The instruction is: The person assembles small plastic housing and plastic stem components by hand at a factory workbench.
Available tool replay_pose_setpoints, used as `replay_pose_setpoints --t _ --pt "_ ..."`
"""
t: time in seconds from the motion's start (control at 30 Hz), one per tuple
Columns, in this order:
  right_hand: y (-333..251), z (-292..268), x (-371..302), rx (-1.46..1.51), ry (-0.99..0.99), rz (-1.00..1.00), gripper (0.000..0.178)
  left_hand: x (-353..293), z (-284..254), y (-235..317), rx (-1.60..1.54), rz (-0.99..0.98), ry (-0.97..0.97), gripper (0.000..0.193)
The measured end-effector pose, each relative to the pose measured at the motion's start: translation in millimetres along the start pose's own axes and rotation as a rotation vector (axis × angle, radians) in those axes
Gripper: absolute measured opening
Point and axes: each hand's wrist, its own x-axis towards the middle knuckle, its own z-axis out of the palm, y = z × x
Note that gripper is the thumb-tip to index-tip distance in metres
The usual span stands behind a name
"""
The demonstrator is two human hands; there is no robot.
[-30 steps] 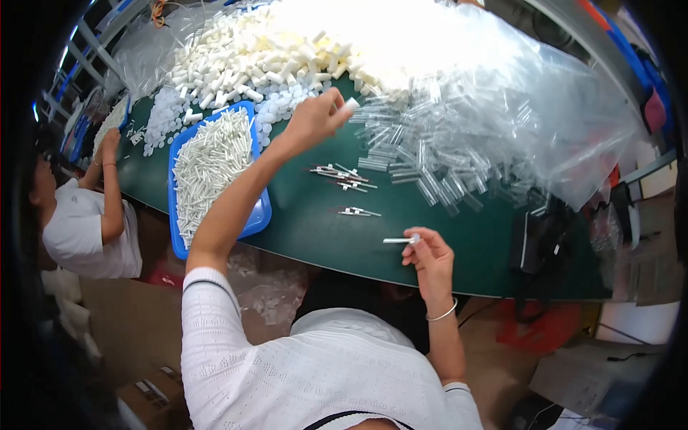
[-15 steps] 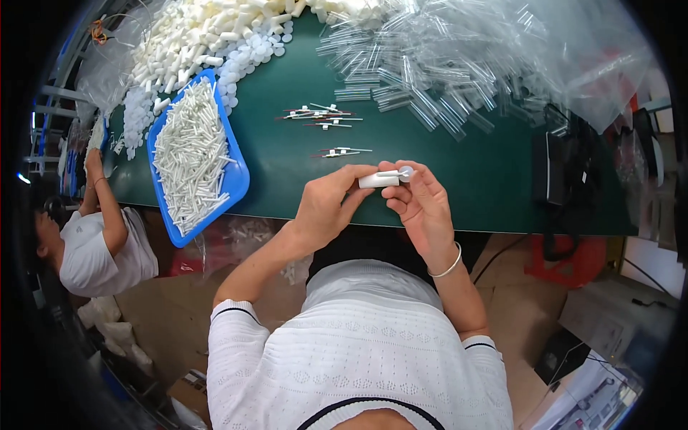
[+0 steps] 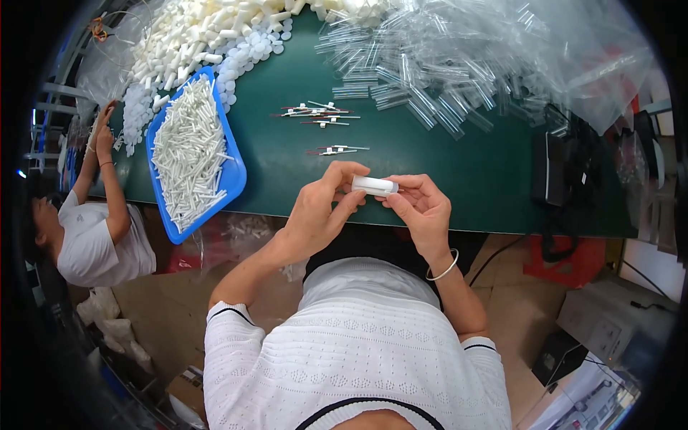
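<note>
In front of me, just above the table's near edge, is a short white tube, held lengthwise between both hands. My left hand grips its left end between thumb and fingers. At the tube's right end sits a small translucent disc, pinched by my right hand, whose fingertips partly cover it. Beyond the hands lie thin wired sticks with small white tags: a few in a near group and several in a farther group.
A blue tray of thin white sticks stands at left. Behind it are piles of cream cylinders and translucent discs. Clear tubes and plastic bags fill the far right, near a black box. Another person works at far left.
The disc, earlier held apart at the tube's right with its face showing, is now against the tube's end. Both hands have shifted slightly; the tube is turned a little.
</note>
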Motion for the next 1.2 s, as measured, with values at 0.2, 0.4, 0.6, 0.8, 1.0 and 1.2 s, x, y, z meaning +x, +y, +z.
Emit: replay_pose_setpoints --t 0.2,0.4,0.6,0.8,1.0,1.2 --pt "-24 -4 3 -0.932 0.027 -0.569 0.028 21 2 4 -0.003 0.018 -0.166 0.014" --pt "-33 -26 -12 -0.864 0.152 -0.406 0.024 111 24 -17 0.593 0.807 -0.053 0.023" --pt "-38 -31 -20 -0.858 0.149 -0.37 0.023 141 40 -30 0.998 0.835 -0.143 0.033" --pt "-48 -39 -19 -0.786 0.183 -0.377 0.025 65 31 -10 0.053 0.301 -0.208 0.027" --pt "-44 -30 -20 -0.806 0.003 -0.413 0.026 14 26 -5 -0.4 -0.152 -0.423 0.027" --pt "-46 -23 -28 -1.142 -0.192 -0.536 0.032 -5 23 -16 -0.089 0.057 -0.402 0.029"
